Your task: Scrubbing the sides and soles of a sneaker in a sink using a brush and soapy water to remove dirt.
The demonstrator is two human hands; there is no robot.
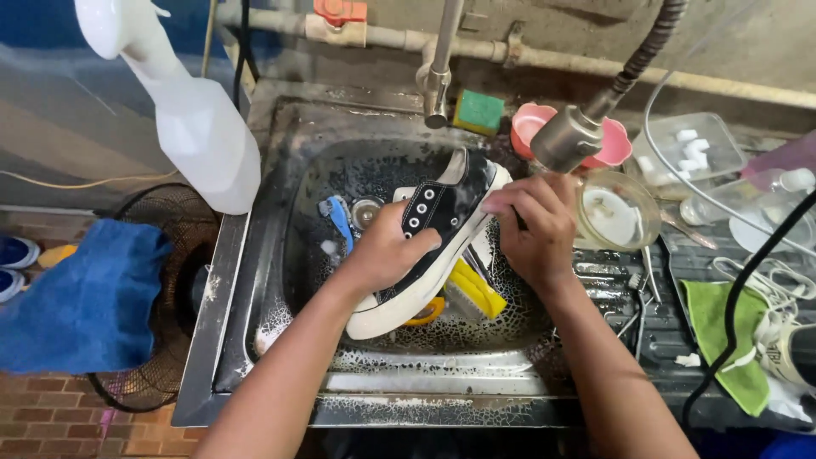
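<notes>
A black canvas sneaker [433, 229] with a white sole is held tilted over the steel sink [255, 255]. My left hand [382, 251] grips its side by the eyelets. My right hand [534, 225] presses against the toe end, fingers curled on the white rubber; anything held in it is hidden. Under the shoe lie a yellow scrub brush [474, 291] and a blue toothbrush [340, 217] near the drain.
A white spray bottle [200, 127] stands at the sink's left rim. A pull-out faucet head [568, 136] hangs above a glass bowl [616, 212]. Green sponge [478, 110], pink cup [531, 126], green cloth [722, 327] and another sneaker [786, 348] lie right. Blue towel [85, 297] lies left.
</notes>
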